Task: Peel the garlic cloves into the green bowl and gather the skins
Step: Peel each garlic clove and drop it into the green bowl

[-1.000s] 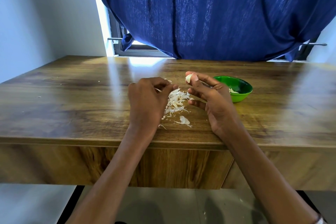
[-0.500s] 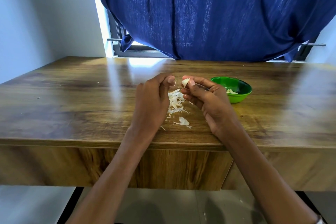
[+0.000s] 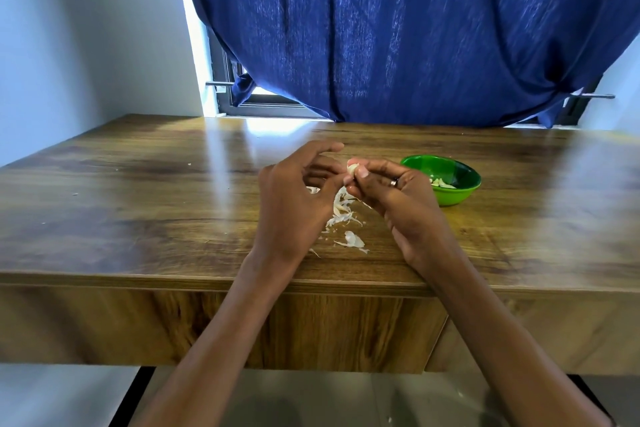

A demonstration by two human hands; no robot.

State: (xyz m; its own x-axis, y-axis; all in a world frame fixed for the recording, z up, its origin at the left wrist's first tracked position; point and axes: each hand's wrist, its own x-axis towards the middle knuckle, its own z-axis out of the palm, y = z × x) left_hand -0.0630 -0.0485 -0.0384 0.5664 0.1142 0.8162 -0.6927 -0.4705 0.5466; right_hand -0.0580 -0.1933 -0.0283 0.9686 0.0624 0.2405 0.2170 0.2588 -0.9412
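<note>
Right hand (image 3: 398,204), at center frame: thumb and fingertips curled round a pale garlic clove (image 3: 352,168), pinching it just above the tabletop. A ring (image 3: 394,182) on one finger of that hand.

Left hand (image 3: 294,198), just left of the clove: fingers loosely bent and spread, index finger stretched toward the upper right, tip near the clove. Whether the thumb or any fingertip touches the clove or a scrap of skin: cannot tell, since the back of the hand hides the inner side.

Below and between both hands, on the wooden table (image 3: 138,204): a loose scatter of white garlic skins (image 3: 341,210), partly hidden under the left hand, with one larger curled skin (image 3: 352,240) lying a little apart toward the near edge.

Right of center, just beyond the right hand's knuckles: green bowl (image 3: 453,191), upright on the table, with a few pale peeled cloves (image 3: 440,183) lying inside against its near wall.

Across the upper frame: dark blue curtain (image 3: 398,28), hanging down to the far table edge, a strip of bright window (image 3: 258,97) showing at its lower left. At the left of the frame: pale wall (image 3: 86,28). Along the bottom: both forearms reaching in over the table's front edge, grey floor beneath.
</note>
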